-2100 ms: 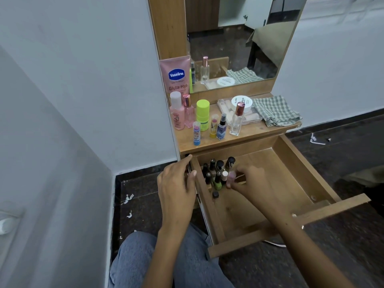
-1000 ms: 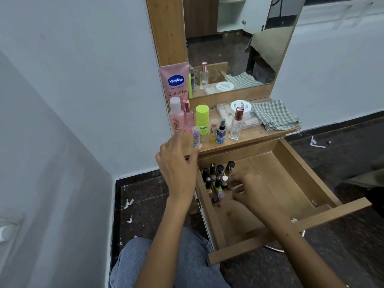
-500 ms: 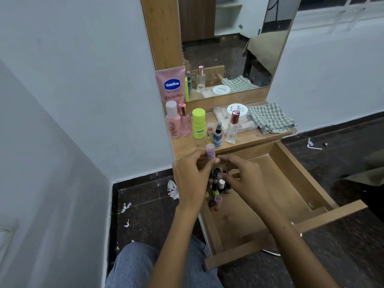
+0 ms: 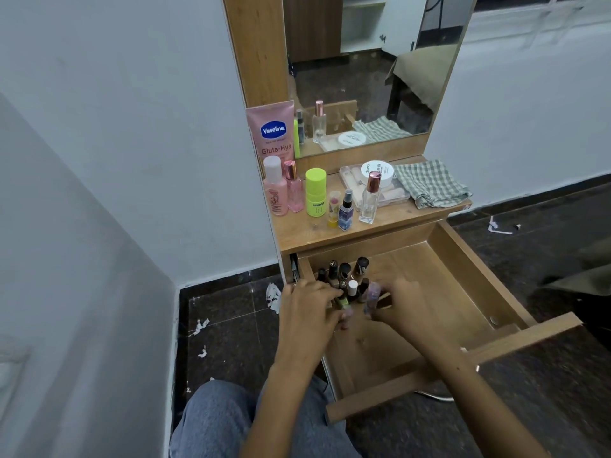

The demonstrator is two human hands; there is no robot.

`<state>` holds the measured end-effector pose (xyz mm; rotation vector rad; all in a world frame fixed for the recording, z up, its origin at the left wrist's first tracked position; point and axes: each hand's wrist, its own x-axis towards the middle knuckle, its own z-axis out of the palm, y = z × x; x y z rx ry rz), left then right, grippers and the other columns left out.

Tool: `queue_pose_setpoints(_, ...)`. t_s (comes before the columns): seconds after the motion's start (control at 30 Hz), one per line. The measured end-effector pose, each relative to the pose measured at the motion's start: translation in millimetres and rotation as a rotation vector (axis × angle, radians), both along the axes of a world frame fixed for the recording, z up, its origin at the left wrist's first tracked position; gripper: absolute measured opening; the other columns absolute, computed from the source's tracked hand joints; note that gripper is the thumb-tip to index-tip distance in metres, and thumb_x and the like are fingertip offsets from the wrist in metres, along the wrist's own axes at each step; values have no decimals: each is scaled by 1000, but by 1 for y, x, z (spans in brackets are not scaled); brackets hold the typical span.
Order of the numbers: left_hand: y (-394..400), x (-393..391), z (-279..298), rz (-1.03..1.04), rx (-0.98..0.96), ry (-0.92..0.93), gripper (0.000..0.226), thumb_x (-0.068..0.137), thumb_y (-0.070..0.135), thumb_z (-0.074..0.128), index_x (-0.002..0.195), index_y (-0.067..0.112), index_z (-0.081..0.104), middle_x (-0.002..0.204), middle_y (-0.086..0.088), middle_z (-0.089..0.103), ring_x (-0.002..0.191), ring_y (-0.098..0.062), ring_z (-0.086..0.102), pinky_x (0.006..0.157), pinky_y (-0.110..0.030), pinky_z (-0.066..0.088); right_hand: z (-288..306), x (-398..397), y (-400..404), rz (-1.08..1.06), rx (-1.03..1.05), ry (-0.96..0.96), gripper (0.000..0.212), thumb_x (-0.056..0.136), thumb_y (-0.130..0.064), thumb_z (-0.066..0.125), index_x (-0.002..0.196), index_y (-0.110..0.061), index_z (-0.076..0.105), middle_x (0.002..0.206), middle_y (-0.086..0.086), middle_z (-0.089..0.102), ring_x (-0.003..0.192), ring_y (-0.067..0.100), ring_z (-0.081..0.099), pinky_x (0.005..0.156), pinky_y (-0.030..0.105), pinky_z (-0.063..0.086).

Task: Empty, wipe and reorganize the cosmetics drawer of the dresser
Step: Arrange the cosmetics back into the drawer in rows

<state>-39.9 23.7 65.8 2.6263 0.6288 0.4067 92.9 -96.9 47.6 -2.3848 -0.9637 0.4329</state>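
The drawer (image 4: 463,276) stands pulled out below the dresser top (image 4: 297,236), its wooden floor bare toward three o'clock. A cluster of small nail-polish bottles (image 4: 344,272) stands upright in its far corner at about eleven o'clock, packed close together. Both hands are inside the drawer just in front of that cluster. The right hand (image 4: 406,309) has its fingers curled round a small blurred tube (image 4: 372,297) — pale lilac, tilted, at the cluster's near edge toward four o'clock. The left hand (image 4: 307,315) reaches in over the drawer's side wall at nine o'clock with its fingers bent down among the nearest bottles; whether they grip one I cannot tell, as the fingertips are hidden and blurred.

On the dresser top, at twelve o'clock from the hands, a row of taller items stands upright: a pink Vaseline tube (image 4: 272,133) against the mirror frame, two pink bottles (image 4: 284,190), a lime-green bottle (image 4: 315,191), a small spray bottle (image 4: 346,211) and a clear perfume bottle (image 4: 370,200). A checked cloth (image 4: 429,183) lies folded at two o'clock, beside a clear tray (image 4: 393,193) carrying a white jar (image 4: 377,170).
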Motion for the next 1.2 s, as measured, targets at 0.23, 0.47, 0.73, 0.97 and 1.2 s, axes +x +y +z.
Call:
queue_pose_setpoints(0.23,-5,8,-8,-9,84,71,13,68,20,75,80,26,71,77,7,69,85,-16,54,71,-29,18,-11,-10,12,84,-239,-53,17,84,-24,62,100,-20,66,96,2,68,92,23,64,76,32,49)
queue_pose_setpoints(0.47,-3,10,-14,35,111,93,18,73,21,72,89,29,71,84,4,65,83,-12,52,71,-24,11,-35,-5,20,53,-254,-38,19,81,-19,63,100,-18,67,97,5,68,93,27,64,80,37,53)
queue_pose_setpoints(0.73,-4,17,-16,30,180,149,8,70,26,72,78,23,69,83,-2,61,83,-20,51,74,-27,25,-26,-5,13,66,-234,9,28,84,-16,62,112,-21,64,109,4,66,102,26,62,86,35,50)
queue_pose_setpoints(0.97,-5,16,-13,22,205,130,11,66,23,77,71,20,69,71,-2,62,75,-19,54,75,-31,24,-6,5,-5,-3,-108,48,40,73,-4,75,109,-19,67,104,-7,67,82,6,59,70,15,45)
queue_pose_setpoints(1.2,-4,12,-4,0,193,134,12,77,29,70,87,22,70,86,2,66,92,-17,54,84,-30,26,5,12,-5,-68,2,-5,36,71,-10,78,100,-28,69,98,-12,71,78,2,65,75,33,56)
